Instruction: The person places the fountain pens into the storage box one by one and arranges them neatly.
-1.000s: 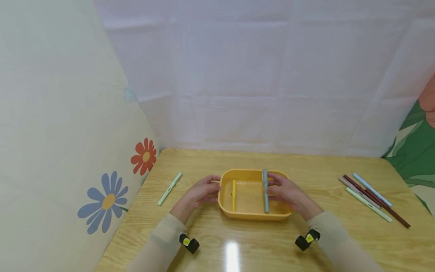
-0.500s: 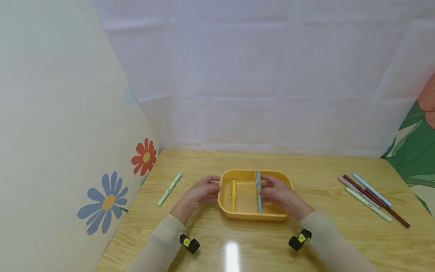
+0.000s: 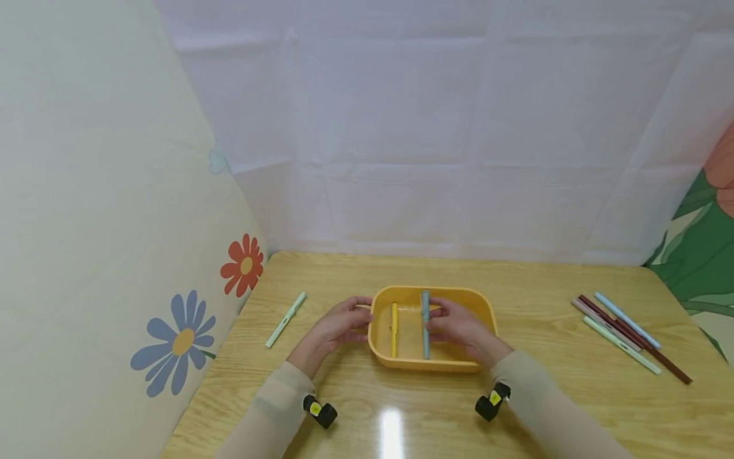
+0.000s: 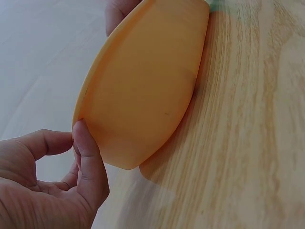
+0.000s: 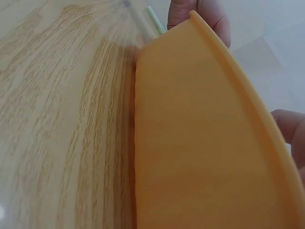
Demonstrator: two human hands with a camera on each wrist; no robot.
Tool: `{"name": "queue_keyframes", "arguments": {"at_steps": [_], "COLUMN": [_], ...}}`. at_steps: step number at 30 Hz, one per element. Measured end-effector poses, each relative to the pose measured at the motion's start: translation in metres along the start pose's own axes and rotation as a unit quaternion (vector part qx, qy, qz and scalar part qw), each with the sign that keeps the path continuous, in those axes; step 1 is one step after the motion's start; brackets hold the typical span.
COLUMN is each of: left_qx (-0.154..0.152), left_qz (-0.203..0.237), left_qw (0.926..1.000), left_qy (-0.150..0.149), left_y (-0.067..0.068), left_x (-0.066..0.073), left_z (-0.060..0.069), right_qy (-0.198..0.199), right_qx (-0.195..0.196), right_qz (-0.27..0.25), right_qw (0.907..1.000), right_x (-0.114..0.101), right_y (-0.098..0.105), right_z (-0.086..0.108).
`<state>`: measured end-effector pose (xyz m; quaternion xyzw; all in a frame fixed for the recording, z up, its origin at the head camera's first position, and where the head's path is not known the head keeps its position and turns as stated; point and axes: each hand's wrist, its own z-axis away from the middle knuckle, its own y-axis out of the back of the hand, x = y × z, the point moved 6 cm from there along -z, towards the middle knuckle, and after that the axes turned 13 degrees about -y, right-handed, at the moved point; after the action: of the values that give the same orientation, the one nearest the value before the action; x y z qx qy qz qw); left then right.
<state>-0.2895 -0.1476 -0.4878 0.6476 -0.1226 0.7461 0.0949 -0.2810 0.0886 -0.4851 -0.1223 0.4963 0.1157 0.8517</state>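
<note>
A yellow plastic tray [image 3: 436,366] stands at the middle of the wooden table. My left hand [image 3: 335,325] holds the left end of the tray, thumb and fingers at the rim; the left wrist view shows the thumb against the outer wall. Over the tray's inside, my right hand [image 3: 460,328] holds a blue-grey pen [image 3: 425,341] by its middle, lengthwise away from me. A yellow pen [image 3: 394,331] lies in the tray's left part, roughly parallel to it. In the right wrist view the tray wall hides most of the right hand [image 5: 290,133] and the pen.
Left of the tray, a light green pen [image 3: 285,320] lies slanted on the table [image 3: 344,408]. At the right lies a loose group: a light blue pen [image 3: 627,320], dark red pens [image 3: 668,363], a pinkish pen [image 3: 593,312] and another light green pen [image 3: 622,345]. White cloth [image 3: 390,127] hangs behind.
My right hand has moved left across the tray with the blue-grey pen, bringing it nearer the yellow pen. The left hand and tray have stayed in place.
</note>
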Motion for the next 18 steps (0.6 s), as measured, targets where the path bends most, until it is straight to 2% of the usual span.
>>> {"name": "queue_keyframes", "arguments": {"at_steps": [18], "left_qx": [0.005], "left_qz": [-0.001], "left_qw": [1.0], "left_qy": [0.002], "left_y": [-0.002], "left_x": [0.001], "left_z": [0.0], "right_qy": [-0.043], "right_qx": [0.015], "right_qz": [0.035], "right_qw": [0.9984], "right_x": [-0.002], "right_y": [-0.017], "right_z": [-0.013]}}
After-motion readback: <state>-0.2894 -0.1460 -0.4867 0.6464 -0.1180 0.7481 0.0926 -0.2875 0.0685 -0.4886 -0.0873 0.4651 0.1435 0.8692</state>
